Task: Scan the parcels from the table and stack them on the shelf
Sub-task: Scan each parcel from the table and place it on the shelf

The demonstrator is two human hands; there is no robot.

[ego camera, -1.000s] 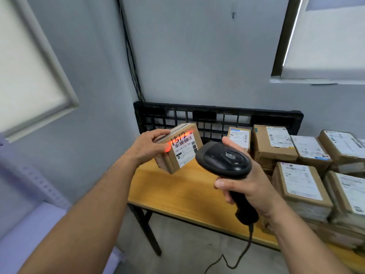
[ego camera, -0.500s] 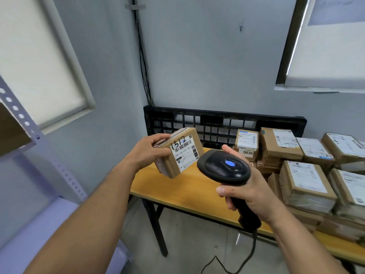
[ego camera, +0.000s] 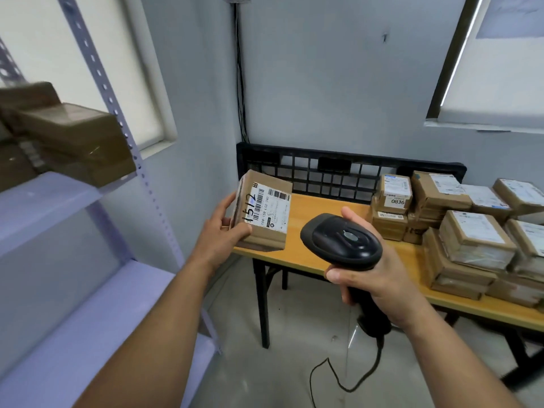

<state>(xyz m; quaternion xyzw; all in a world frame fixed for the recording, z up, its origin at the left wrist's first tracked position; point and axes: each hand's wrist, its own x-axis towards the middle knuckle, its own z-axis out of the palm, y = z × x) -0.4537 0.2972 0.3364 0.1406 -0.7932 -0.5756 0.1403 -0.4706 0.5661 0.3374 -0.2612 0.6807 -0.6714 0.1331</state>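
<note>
On shelf (ego camera: 44, 195) at left, blurry parcels (ego camera: 73, 134)

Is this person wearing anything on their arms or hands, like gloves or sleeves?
No. Both forearms are bare to the frame edge, no sleeve in view. The left hand and right hand wear no gloves; no watch, ring or wristband shows.

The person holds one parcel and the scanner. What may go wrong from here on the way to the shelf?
1. The left hand holds the parcel by one end only; it might slip before reaching the shelf.
2. The scanner in the right hand has a cable looping on the floor; it may snag or trip a foot.
3. Boxes on the shelf sit near its end; a push could knock them off.
</note>
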